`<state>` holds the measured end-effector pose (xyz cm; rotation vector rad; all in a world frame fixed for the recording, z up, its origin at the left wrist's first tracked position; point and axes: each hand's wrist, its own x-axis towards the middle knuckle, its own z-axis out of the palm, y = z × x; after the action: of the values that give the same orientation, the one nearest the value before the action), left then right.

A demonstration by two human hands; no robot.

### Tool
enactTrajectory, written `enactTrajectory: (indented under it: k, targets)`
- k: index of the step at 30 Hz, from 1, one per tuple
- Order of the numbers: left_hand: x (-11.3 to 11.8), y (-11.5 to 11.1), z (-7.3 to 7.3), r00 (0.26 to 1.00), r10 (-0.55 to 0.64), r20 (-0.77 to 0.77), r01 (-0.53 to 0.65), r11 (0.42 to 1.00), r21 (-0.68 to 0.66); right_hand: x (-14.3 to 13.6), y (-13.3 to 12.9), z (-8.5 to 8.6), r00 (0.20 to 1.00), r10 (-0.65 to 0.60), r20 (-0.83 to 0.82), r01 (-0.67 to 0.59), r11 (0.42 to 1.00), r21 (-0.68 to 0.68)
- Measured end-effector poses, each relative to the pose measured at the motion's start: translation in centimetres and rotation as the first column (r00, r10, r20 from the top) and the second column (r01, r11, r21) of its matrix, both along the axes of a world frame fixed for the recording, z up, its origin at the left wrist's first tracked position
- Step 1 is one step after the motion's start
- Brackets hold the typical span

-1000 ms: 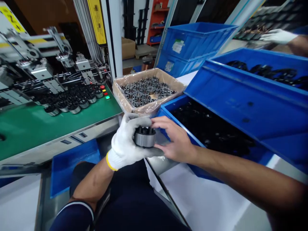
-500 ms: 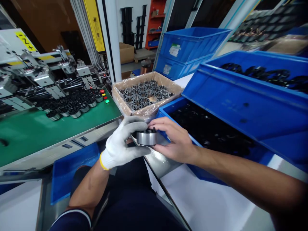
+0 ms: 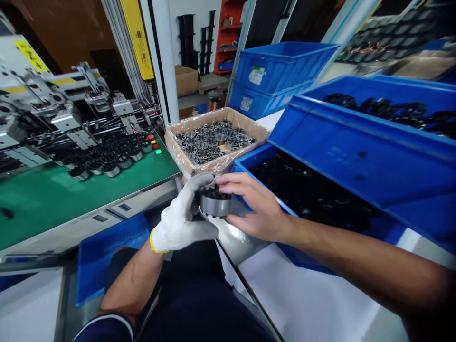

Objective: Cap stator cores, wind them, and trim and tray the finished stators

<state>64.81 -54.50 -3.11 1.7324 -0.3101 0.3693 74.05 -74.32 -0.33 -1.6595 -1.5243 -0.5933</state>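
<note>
A motor stator core [image 3: 215, 206], a silvery metal ring with black plastic end pieces, is held level between my two hands above the bench edge. My right hand [image 3: 254, 204], bare, grips its right side with fingers over the top and thumb low on the rim. On the left, my left hand [image 3: 181, 213] wears a white knitted glove with a yellow cuff; its fingers curl round the ring's far left side. The gloved thumb stretches below the ring, a little apart from it. Black teeth show along the ring's bottom edge.
Ahead, a plastic-lined carton [image 3: 221, 164] holds many metal cores. Blue crates [image 3: 356, 142] with black parts stand at right. At left, assembled cores [image 3: 110, 169] sit on the green machine table [image 3: 42, 199]. A blue bin [image 3: 110, 256] lies below it.
The gloved thumb has dropped away from the underside, and the ring has tipped slightly, with black teeth now showing below. My right hand keeps nearly the same place.
</note>
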Motion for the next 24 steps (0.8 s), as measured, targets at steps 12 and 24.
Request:
enactTrajectory:
  k: [12, 24]
  targets:
    - [0.6, 0.2, -1.4, 0.980, -0.023, 0.195, 0.008, 0.997, 0.076, 0.0, 0.0, 0.0, 0.996, -0.057, 0.066, 0.060, 0.998, -0.035]
    - [0.4, 0.2, -1.0, 0.934, 0.087, 0.348, -0.239, 0.873, 0.425, -0.3, -0.1, -0.6, 0.995, -0.081, -0.055, 0.071, 0.982, -0.174]
